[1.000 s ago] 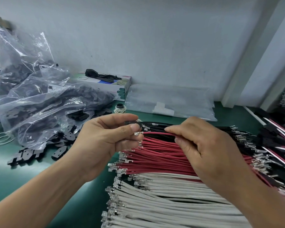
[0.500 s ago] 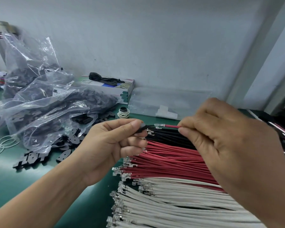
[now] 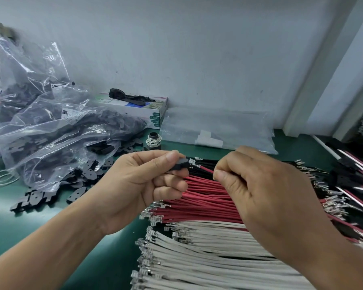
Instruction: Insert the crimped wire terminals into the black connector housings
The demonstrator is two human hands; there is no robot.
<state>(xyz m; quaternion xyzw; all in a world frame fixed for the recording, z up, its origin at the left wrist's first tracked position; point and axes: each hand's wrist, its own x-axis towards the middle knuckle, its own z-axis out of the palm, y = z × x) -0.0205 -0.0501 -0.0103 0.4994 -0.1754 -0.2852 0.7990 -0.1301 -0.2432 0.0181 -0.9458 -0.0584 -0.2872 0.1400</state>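
Note:
My left hand pinches a black connector housing between thumb and forefinger, above the wire piles. My right hand pinches a red wire close to its end. The wire's metal terminal sits right at the housing's mouth, touching it or just inside; I cannot tell which. Below the hands lie stacked bundles of black wires, red wires and white wires, all with crimped terminals at their left ends.
Clear plastic bags of black housings lie at the left, with loose housings spilled on the green table. A glove box, a small spool and an empty clear bag stand by the wall. Finished harnesses lie at the right.
My right hand lifted a red wire off the pile and brought its terminal leftward to the housing in my left hand. The camera view shifted slightly down and closer.

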